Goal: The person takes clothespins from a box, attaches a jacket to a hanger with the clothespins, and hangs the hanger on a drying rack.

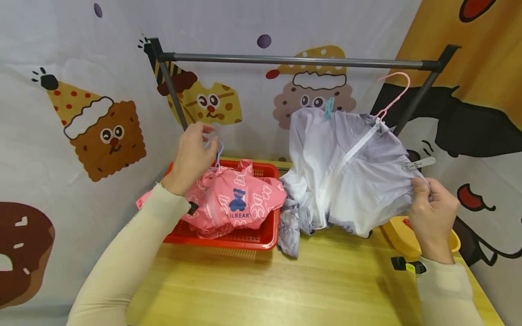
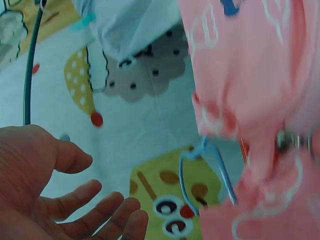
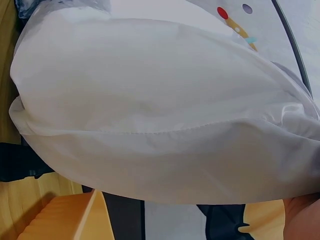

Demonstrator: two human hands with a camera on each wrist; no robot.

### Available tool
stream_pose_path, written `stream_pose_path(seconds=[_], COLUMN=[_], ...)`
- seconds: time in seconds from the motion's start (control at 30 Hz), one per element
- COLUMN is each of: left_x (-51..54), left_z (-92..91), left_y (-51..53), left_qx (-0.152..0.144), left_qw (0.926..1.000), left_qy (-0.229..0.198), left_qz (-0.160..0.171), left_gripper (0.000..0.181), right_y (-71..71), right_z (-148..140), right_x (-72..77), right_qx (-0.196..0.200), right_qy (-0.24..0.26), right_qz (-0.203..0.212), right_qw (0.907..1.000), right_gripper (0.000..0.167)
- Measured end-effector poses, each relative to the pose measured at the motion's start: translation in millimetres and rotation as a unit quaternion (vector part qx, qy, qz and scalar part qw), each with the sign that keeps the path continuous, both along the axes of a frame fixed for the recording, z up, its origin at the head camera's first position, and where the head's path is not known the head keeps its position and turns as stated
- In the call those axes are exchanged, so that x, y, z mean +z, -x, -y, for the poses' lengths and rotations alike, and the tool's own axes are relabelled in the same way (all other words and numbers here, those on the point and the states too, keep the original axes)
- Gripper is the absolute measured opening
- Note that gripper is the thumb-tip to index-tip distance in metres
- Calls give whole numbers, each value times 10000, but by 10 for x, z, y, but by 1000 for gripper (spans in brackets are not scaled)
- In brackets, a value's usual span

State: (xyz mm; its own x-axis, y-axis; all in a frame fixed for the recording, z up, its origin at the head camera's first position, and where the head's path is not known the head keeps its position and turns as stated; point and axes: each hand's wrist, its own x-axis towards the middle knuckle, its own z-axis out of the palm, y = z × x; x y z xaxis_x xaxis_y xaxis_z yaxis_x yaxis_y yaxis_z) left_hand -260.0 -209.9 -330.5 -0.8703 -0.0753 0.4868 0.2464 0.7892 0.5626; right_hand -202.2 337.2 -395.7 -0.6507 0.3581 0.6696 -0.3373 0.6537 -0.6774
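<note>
"Filling the foreground is a wooden table (image 1: 261,290), pale yellow, with a soft shine along its grain. What's behind it?"

"A printed backdrop (image 1: 228,27), mostly greyish white. I see a brown biscuit (image 1: 110,140) in a party hat, a slice of cheese (image 1: 222,106) with a face, and, on the right, big black and orange shapes."

"And the metal bar?"

"That's a rail (image 1: 285,59), grey, running crosswise between two dark posts in front of the backdrop."

"What's on the table?"

"On the left, a red basket (image 1: 244,244), with a pink top (image 1: 222,203) heaped in it and spilling over the rim. A yellow tub (image 1: 397,233) is at the right, partly behind the jacket (image 1: 350,172)."

"Where exactly is that jacket?"

"Right of the basket, white and pale grey, on a pink hanger (image 1: 397,97) whose hook shows below the rail. A teal clip (image 1: 329,108) and a white clip (image 1: 422,163) are on it."

"The hands?"

"Well apart. The right hand (image 1: 435,213) pinches the jacket's edge, just below the white clip. The left hand (image 1: 191,156) is over the basket, near the blue hanger (image 2: 206,149) in the pink top; the left wrist view shows its fingers loose, holding nothing."
</note>
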Motion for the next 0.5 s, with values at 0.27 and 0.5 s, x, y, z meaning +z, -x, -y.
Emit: stream_pose_path(seconds=[0.27, 0.5], left_x=[26, 42], left_z=[285, 548], left_y=[141, 252], left_qx=[391, 868], left_qw=[9989, 9921], left_qy=[-259, -649], left_qz=[-26, 636], left_gripper=[38, 49], right_y=[11, -20], right_z=[-14, -1], right_x=[24, 45], right_qx=[63, -14], right_qy=[-96, -178], right_qz=[-233, -153], right_qw=[9997, 9997], right_gripper=[35, 36])
